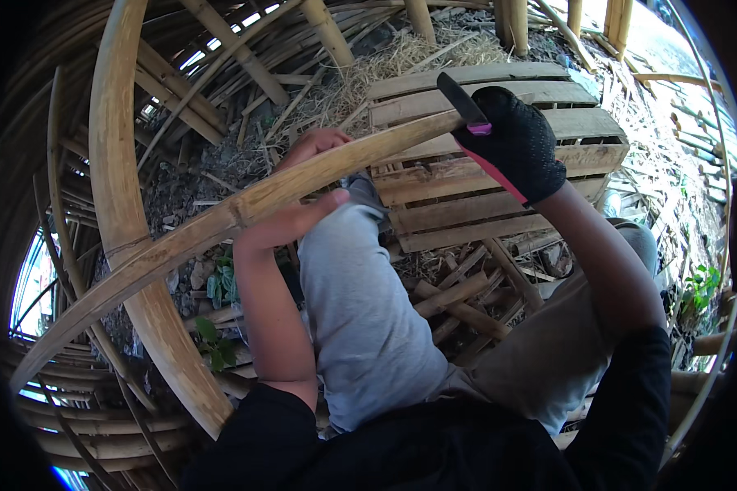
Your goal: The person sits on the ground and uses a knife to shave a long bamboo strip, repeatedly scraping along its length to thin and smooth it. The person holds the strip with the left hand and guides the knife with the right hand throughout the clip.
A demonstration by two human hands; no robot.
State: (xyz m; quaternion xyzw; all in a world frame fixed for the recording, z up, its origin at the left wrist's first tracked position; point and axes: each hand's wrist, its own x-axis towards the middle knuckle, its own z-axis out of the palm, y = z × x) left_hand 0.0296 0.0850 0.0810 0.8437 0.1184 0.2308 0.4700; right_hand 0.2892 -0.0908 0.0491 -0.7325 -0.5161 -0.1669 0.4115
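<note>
A long tan bamboo strip [196, 229] runs eight to two o'clock across the bare left hand [291, 226], curled round it. At its two-o'clock end, the black-gloved right hand [512, 139] clasps a dark-bladed knife [463, 100].

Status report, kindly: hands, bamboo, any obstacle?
Left hand around long bamboo; gloved right hand holds knife by bamboo's right end; thick pole crosses beneath.

Ground [190, 196] w/ straw [422, 59], bamboo pcs [453, 295], crate [450, 182]
</note>
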